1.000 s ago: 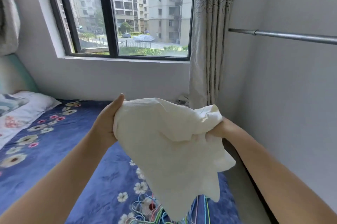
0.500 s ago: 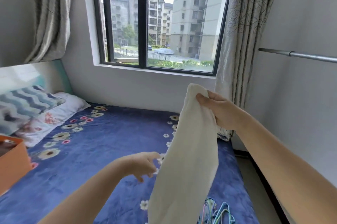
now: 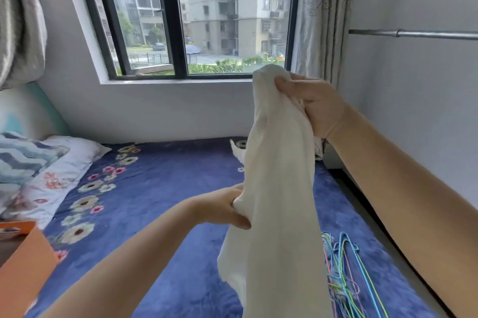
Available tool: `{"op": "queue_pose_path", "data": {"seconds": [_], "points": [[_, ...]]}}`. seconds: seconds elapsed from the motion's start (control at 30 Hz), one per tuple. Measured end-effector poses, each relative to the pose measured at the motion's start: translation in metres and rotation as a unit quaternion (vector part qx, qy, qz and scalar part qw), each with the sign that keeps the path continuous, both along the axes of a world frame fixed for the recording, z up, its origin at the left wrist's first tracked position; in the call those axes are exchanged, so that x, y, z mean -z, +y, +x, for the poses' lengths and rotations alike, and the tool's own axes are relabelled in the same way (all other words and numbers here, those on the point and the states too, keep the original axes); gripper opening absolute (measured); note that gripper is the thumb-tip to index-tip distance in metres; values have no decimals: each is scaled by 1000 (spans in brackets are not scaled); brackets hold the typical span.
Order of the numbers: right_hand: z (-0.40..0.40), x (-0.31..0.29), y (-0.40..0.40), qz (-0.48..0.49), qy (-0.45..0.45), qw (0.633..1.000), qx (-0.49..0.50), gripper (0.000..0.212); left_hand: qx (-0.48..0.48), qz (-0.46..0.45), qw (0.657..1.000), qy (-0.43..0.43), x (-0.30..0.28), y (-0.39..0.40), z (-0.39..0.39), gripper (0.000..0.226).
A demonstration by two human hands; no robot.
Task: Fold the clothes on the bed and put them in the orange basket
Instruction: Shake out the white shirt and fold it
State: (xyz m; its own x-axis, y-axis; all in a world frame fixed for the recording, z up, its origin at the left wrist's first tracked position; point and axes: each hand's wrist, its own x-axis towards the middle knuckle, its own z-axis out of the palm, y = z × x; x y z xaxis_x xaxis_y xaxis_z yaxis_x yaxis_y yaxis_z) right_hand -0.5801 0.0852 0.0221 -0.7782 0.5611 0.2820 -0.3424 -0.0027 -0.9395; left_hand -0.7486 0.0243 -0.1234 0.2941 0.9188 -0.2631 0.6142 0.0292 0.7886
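The white garment (image 3: 279,188) hangs lengthwise above the bed's (image 3: 160,178) right side. Half a second ago the left hand (image 3: 222,207) was free; now it pinches the mid-edge, while the right hand (image 3: 313,105) grips the top, readying another fold. The orange basket (image 3: 23,263) waits at the left edge.

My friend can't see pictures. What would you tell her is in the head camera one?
Two hands hold up a white cloth over a blue flowered bed: the right hand grips its top, the left hand pinches its side. An orange basket sits at the left, colored hangers at the right.
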Motion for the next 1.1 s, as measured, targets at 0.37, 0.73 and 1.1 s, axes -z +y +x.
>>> {"op": "queue_pose_path", "data": {"seconds": [0.37,0.73,1.1], "points": [[-23,65,89,306,-405,836,209,25,-225,23,973,42,-15,2,-138,44],[-102,85,106,572,-381,647,329,24,-332,223,915,48,-60,2,-210,17],[-109,119,7,225,-394,889,56,16,-186,-31,965,185,-28,-94,-250,36]]}}
